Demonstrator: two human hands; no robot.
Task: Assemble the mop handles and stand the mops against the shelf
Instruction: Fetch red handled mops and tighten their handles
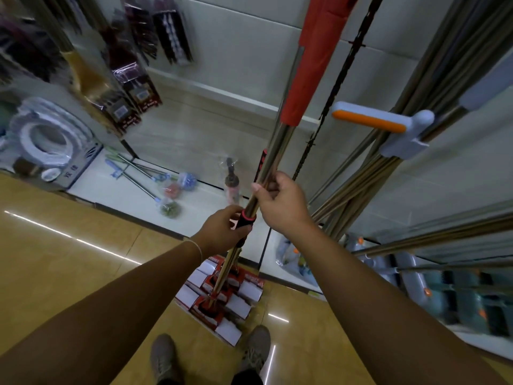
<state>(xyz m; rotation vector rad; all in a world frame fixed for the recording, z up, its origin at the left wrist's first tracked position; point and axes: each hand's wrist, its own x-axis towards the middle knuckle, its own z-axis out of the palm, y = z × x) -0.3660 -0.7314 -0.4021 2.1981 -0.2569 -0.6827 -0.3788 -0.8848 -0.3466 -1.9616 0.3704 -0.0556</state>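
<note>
- Head view looks down at two bare arms and a long mop handle (273,151) held up in front of a white shelf (222,65).
- The mop handle is a shiny metal pole. It stands almost straight up and leans a little to the right at the top.
- High up, the pole wears a red sleeve (308,59). Lower down sits a red and black collar (246,218) where two pole parts meet.
- The left hand (222,232) has its grip curled round the collar.
- The right hand (280,201) has its grip wrapped round the bare metal just above the collar, thumb across the pole.
- The bottom of the pole goes down to red and white boxes (222,298) on the yellow floor (83,245); the mop head is hard to make out.
- More metal poles (388,151) lean on the shelf to the right, with a grey and orange lever (372,120) on one.
- Small brushes (155,184) lie on the low shelf base.
- Two shoes (211,354) show at the bottom.
</note>
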